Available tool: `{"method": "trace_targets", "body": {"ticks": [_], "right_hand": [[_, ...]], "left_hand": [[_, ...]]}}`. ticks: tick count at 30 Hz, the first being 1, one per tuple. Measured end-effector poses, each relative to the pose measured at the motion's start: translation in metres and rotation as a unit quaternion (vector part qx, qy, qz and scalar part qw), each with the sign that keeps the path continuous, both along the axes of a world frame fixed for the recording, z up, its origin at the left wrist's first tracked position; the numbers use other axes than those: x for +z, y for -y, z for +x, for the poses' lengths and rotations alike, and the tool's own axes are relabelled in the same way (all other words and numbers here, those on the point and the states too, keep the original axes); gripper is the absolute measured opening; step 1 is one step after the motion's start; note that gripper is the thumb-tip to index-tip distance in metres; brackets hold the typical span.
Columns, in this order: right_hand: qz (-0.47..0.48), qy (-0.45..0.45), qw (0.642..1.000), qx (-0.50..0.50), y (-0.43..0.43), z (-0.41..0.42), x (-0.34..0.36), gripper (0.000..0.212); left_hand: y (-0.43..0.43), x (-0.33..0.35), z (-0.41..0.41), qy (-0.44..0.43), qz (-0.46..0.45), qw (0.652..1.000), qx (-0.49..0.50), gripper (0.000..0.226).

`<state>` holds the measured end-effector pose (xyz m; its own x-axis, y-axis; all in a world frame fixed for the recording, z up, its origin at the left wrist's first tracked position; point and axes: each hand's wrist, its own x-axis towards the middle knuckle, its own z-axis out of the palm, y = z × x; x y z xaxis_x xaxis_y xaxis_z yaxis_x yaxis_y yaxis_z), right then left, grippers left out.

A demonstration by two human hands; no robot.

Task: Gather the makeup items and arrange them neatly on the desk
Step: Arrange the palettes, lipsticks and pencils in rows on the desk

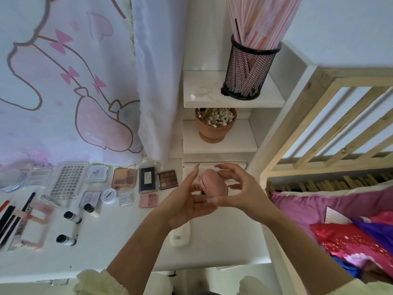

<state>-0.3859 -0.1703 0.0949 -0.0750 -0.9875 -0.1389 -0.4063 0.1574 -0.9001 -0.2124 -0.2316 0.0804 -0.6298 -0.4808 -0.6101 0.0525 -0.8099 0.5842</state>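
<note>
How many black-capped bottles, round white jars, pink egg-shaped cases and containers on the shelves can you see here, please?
Black-capped bottles: 3
Round white jar: 1
Pink egg-shaped case: 1
Clay pot of cotton swabs: 1
Black mesh cup of straws: 1
Total: 7

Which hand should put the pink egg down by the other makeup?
Probably the left. The left hand touches the egg on the side nearest the brown palette, with the blush just beside it. The right hand grips the egg's far side and would cross over.
</note>
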Motion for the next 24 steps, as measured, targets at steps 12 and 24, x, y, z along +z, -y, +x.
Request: {"method": "trace_targets", "body": {"ticks": [12, 24], "right_hand": [[0.004, 0.036, 0.999, 0.034, 0.004, 0.003, 0.008, 0.078], [-0.194, -0.308, 0.931, -0.012, 0.000, 0.019, 0.001, 0.036]], "left_hand": [[-0.009, 0.007, 0.008, -0.079, 0.026, 0.995, 0.049, 0.070], [-0.009, 0.008, -0.001, -0.021, -0.183, 0.980, 0.079, 0.034]]}}
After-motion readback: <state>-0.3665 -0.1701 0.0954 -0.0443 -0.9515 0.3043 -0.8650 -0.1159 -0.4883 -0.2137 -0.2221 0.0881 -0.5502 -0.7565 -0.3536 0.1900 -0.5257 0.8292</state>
